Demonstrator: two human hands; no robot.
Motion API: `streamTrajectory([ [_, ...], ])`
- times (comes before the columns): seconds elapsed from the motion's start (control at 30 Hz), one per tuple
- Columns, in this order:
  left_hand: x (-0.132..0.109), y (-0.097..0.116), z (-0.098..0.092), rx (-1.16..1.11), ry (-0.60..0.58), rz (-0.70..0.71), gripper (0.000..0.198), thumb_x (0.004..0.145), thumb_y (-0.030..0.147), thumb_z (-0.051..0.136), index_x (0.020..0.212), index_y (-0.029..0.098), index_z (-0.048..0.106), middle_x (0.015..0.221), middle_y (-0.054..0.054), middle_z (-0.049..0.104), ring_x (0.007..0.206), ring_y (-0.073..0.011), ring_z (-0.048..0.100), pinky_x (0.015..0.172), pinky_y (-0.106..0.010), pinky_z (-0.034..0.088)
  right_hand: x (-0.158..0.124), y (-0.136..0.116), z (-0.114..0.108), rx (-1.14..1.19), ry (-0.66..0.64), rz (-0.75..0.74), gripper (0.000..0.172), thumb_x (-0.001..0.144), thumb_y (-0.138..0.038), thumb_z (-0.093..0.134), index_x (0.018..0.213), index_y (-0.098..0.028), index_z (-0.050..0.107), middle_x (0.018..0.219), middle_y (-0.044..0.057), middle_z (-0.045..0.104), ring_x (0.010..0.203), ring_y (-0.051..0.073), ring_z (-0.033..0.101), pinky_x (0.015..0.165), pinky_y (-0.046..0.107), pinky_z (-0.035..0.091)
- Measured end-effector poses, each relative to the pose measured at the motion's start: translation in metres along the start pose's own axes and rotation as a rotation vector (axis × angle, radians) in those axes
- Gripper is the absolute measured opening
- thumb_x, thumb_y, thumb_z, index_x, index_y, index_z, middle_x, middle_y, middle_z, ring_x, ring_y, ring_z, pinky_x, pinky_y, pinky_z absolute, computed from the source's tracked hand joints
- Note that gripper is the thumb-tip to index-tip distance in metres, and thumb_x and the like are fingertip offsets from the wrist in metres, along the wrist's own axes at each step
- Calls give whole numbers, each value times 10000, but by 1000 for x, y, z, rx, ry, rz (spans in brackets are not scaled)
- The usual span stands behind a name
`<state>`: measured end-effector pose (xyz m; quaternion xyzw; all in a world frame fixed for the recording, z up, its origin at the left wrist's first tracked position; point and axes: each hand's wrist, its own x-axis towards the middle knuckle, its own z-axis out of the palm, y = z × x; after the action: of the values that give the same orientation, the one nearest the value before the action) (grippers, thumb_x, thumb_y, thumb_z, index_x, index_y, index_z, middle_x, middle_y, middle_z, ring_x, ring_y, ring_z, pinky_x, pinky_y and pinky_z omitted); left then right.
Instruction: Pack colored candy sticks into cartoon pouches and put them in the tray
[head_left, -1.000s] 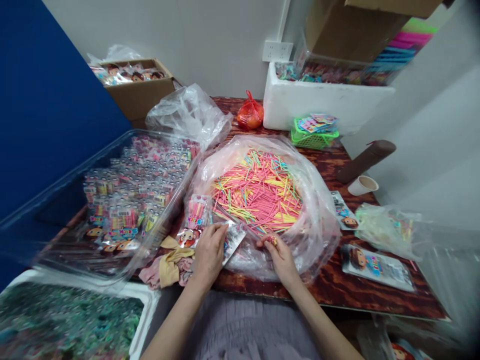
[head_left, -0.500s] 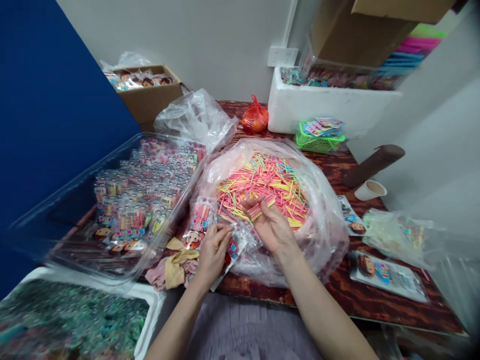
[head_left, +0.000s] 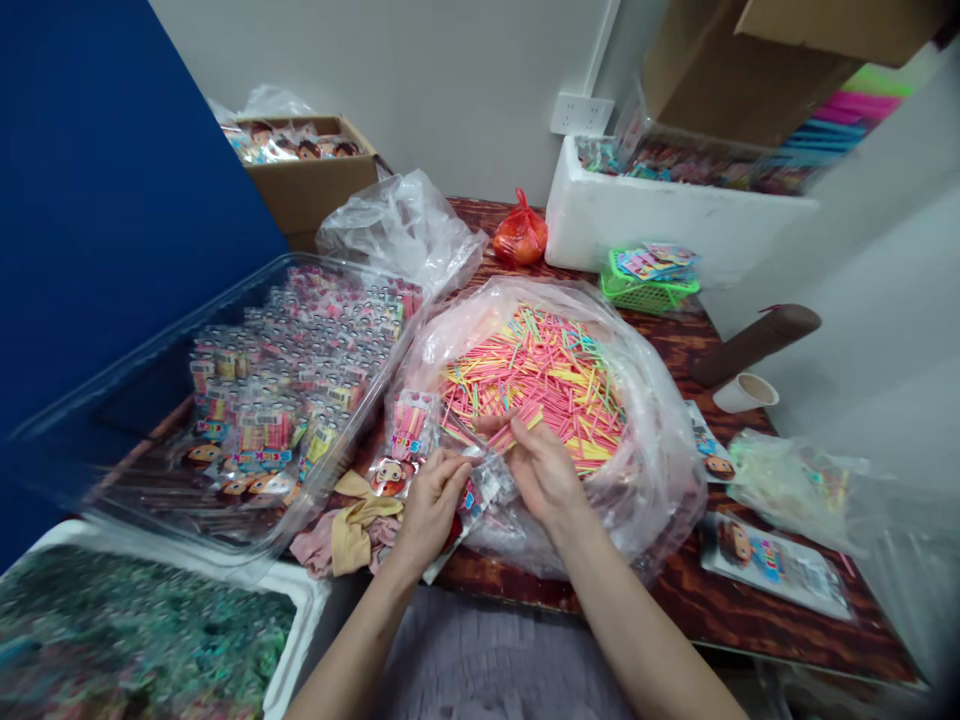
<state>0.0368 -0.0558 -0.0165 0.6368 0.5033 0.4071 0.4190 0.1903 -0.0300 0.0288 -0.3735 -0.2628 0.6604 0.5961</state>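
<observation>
My right hand [head_left: 546,474] is closed around a small bundle of pink and yellow sticks [head_left: 517,428], held over the near rim of a big clear bag [head_left: 667,440]. Loose thin sticks [head_left: 532,370] in pink, yellow, green and blue fill that bag. My left hand [head_left: 433,500] pinches the edge of a small clear printed packet [head_left: 487,485], just left of the bundle. The packet's lower part is partly covered by my left hand. A filled packet with a cartoon face [head_left: 391,475] lies left of my left hand, beside yellow and pink cloth pieces [head_left: 356,530].
A clear plastic tub [head_left: 225,560] on the left holds many filled packets. Further back are a cardboard box [head_left: 315,185], a red bag [head_left: 520,235], a white foam box [head_left: 667,215] and a green basket [head_left: 649,293]. A paper cup [head_left: 746,392] and flat packets [head_left: 776,565] lie right.
My right hand has drawn the stick bundle slightly lower and closer to the packet in my left hand. The whole view has shifted a little.
</observation>
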Motion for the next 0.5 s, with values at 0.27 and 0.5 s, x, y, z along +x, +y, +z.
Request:
streamTrajectory([
  [0.27, -3, 7, 1, -53, 7, 47, 243, 953, 303, 489, 993, 206, 708, 913, -37, 598, 908, -172, 573, 809, -275, 436, -23, -4, 9, -141, -22, 12, 115, 760, -304, 702, 811, -201, 692, 973, 52, 748, 1093, 241, 625, 1031, 396, 401],
  [0.5, -6, 8, 0, -126, -33, 48, 234, 950, 288, 497, 962, 199, 714, 930, -39, 624, 902, -169, 585, 813, -275, 435, -24, -10, 9, 173, 122, 63, 149, 734, -316, 756, 754, -196, 670, 809, 49, 758, 966, 269, 702, 907, 438, 521],
])
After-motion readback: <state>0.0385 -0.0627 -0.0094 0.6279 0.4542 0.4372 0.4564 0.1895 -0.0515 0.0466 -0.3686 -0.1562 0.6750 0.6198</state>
